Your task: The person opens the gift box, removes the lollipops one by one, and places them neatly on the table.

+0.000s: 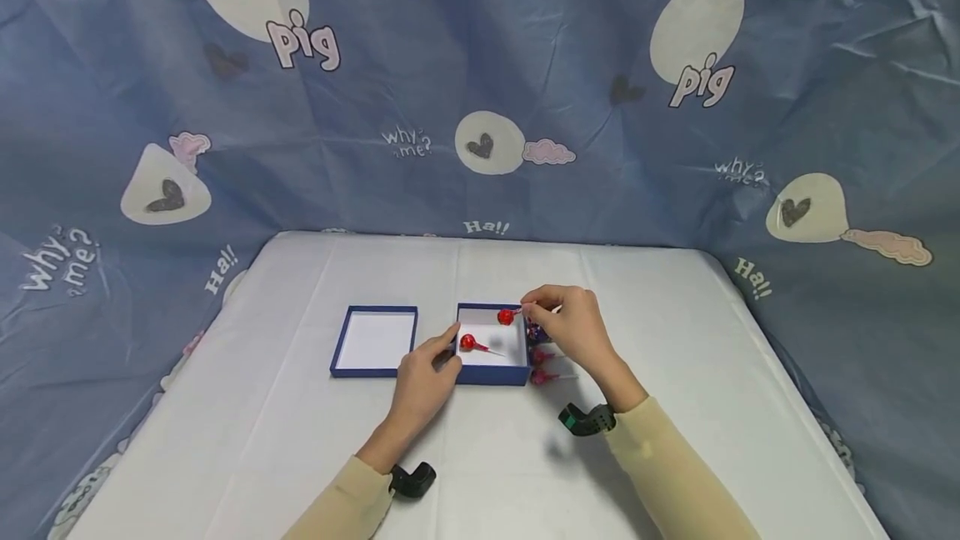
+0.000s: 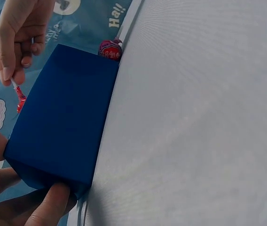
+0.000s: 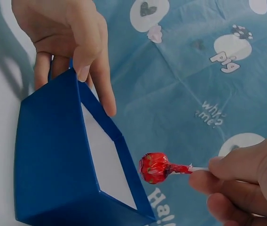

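Observation:
My right hand (image 1: 573, 323) pinches the white stick of a red-wrapped lollipop (image 3: 154, 167) between thumb and fingers. The candy end points left, above the open blue box (image 1: 491, 376) in the head view. Inside that box, on its white floor, lies a second red lollipop (image 1: 468, 342) with its stick toward the right. My left hand (image 1: 426, 377) rests against the box's left side, index finger along the rim and thumb at the near corner. More lollipops (image 1: 542, 376) lie just beyond the box's right wall, some partly hidden behind the right hand.
The shallow blue-edged lid (image 1: 373, 340) with a white inside lies left of the box. A white cloth (image 1: 247, 432) covers the table. Behind it hangs a blue printed curtain (image 1: 405, 198). Both wrists wear a black camera band (image 1: 588, 420).

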Available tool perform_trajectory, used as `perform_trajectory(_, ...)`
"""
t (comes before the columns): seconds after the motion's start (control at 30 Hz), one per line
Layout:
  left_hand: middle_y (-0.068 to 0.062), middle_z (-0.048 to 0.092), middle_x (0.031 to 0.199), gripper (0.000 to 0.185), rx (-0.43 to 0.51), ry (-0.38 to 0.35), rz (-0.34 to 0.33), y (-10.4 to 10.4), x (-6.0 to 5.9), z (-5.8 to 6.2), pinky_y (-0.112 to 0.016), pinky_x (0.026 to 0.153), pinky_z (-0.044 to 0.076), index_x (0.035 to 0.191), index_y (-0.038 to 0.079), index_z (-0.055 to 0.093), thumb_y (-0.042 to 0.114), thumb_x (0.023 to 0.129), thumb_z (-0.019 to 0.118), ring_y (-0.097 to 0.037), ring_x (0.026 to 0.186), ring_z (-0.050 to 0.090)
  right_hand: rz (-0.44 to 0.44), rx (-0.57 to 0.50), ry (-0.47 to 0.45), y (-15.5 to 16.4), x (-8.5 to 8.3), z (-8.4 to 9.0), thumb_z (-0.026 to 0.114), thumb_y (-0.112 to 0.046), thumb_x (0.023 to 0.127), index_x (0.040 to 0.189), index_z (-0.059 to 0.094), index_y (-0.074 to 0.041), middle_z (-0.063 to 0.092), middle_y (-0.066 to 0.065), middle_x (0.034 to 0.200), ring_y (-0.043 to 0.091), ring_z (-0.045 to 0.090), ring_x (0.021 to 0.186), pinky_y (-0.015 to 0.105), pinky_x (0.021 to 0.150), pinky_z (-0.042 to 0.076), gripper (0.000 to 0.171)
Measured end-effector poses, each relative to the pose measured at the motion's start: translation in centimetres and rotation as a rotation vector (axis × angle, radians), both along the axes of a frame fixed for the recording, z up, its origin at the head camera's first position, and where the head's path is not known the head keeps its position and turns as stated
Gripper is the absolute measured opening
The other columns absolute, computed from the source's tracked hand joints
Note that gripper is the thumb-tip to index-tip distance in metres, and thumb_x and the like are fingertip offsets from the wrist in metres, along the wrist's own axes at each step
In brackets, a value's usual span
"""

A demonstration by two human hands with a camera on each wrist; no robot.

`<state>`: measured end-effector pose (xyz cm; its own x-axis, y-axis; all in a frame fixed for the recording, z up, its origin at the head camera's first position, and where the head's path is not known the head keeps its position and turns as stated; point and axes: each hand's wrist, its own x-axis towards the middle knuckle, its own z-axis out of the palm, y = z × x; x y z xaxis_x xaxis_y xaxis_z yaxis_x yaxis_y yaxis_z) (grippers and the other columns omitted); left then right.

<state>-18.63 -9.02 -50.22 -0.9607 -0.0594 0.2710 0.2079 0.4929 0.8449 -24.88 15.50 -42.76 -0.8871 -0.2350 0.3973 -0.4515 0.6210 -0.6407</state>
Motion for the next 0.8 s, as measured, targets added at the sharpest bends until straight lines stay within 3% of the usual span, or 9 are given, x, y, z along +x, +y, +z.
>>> perform_trajectory(0.23,-0.007,0.065,0.133,0.050,0.028,-0.019,-0.006,-0.1,0.0,0.1,-0.043,0.101,0.051,0.137,0.018,0.064,0.008,0.088,0.067,-0.023,0.117,0.065,-0.024,-0.021,-0.011,1.0,0.3,0.5,0.076,-0.020,0.090,0.093,0.080,-0.022,0.072,-0.015,0.079,0.009,0.063,0.073,0.034,0.057,0.050,0.005)
perform_trajectory(0.5,-0.010,0.055,0.144,0.051,0.062,-0.072,-0.076,-0.6,-0.1,-0.1,-0.035,0.097,0.052,0.142,0.020,0.060,0.012,0.092,0.068,-0.026,0.121,0.062,-0.059,-0.039,-0.035,2.3,0.6,0.6,0.076,-0.021,0.090,0.090,0.079,-0.025,0.072,-0.014,0.079,0.010,0.064,0.072,0.034,0.057,0.051,0.005)
perform_trajectory(0.8,-0.009,0.052,0.148,0.055,0.045,-0.108,-0.154,-1.3,-0.3,-0.2,-0.036,0.099,0.050,0.146,0.024,0.055,0.019,0.094,0.071,-0.025,0.123,0.061,-0.069,-0.051,-0.056,4.3,0.8,0.1,0.077,-0.022,0.090,0.091,0.079,-0.027,0.073,-0.014,0.081,0.009,0.066,0.073,0.036,0.058,0.052,0.006)
